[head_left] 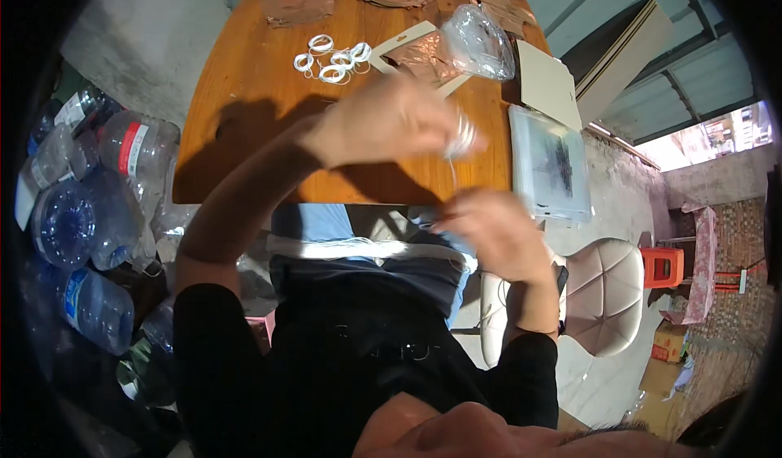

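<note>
White cord (463, 138) sits coiled in my left hand (387, 124); right hand (495, 231) blurred, its grip I can't tell; slack could let loops slip and tangle.

At frame left, a red-and-white label (130, 146) and, lower, a blue label (75, 295) are wrapping clear bottles (157, 142); no lettering is showing legibly.
</note>
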`<state>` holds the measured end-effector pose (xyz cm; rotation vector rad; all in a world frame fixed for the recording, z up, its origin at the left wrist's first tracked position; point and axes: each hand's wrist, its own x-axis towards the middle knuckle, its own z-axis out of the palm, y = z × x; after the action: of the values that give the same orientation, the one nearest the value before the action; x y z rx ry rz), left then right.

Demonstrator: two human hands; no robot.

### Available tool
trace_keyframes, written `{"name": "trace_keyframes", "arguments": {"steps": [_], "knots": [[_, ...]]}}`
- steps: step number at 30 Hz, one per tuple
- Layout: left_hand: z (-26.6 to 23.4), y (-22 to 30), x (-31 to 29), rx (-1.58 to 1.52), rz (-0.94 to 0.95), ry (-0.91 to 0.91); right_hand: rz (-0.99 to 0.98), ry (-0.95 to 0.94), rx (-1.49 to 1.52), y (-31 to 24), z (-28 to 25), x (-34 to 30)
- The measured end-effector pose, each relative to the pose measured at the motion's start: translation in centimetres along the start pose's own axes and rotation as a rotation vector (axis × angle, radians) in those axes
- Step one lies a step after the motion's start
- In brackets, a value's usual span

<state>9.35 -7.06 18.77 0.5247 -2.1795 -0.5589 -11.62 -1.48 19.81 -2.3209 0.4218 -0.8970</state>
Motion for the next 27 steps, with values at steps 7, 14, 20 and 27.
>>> {"name": "trace_keyframes", "arguments": {"steps": [7, 14, 20, 27], "knots": [[-1.3, 1.2, 0.6, -0.132, -0.008, 0.014, 0.151, -0.260, -0.136, 1.5, 1.2, 0.1], [1.5, 3.0, -3.1, -0.690, -0.232, -0.076, 0.095, -0.019, -0.202, 3.9, 0.0, -0.1], [3.0, 4.2, -5.7, -0.127, 0.167, -0.195, 0.121, 0.138, 0.203, 0.9, 0.1, -1.7], [2.3, 1.7, -7.5, 0.411, 0.137, -0.139, -0.003, -0.136, 0.026, 0.5, 3.8, -1.9]]}}
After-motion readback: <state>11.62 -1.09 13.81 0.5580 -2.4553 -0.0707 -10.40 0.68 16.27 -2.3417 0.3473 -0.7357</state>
